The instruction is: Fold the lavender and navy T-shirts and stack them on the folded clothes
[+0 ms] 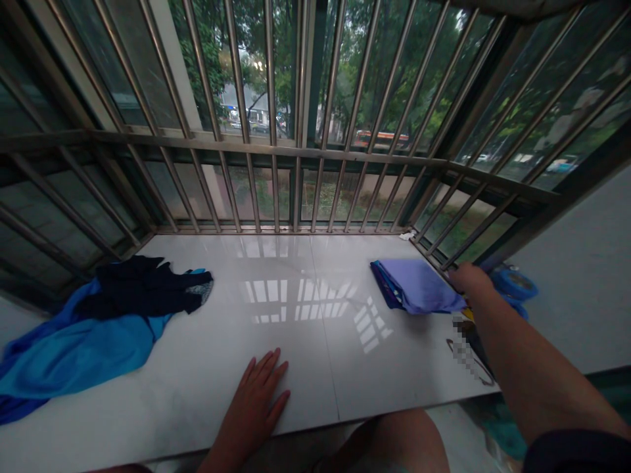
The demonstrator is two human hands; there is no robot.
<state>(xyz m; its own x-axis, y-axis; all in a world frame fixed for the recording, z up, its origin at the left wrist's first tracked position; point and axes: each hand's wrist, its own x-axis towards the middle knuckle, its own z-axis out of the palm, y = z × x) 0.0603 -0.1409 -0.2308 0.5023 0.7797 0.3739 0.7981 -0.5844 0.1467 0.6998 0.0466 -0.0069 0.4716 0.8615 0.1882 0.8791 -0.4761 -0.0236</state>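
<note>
On glossy white slab (197, 368), left hand (259, 394) splayed flat, right hand (469, 279) beside folded lavender cloth (419, 284), grip unclear.

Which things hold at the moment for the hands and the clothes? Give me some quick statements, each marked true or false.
1. The left hand rests palm down on the white ledge. True.
2. The right hand is by the right end of the folded stack. True; whether it grips anything is unclear.
3. The left hand is clutching a garment. False: it holds nothing.
4. The navy garment lies beneath the bright blue cloth. False: it lies on top.
5. The lavender cloth is at the bottom of the folded stack. False: it is on top.
6. Metal bars run along the far edge of the ledge. True.
</note>
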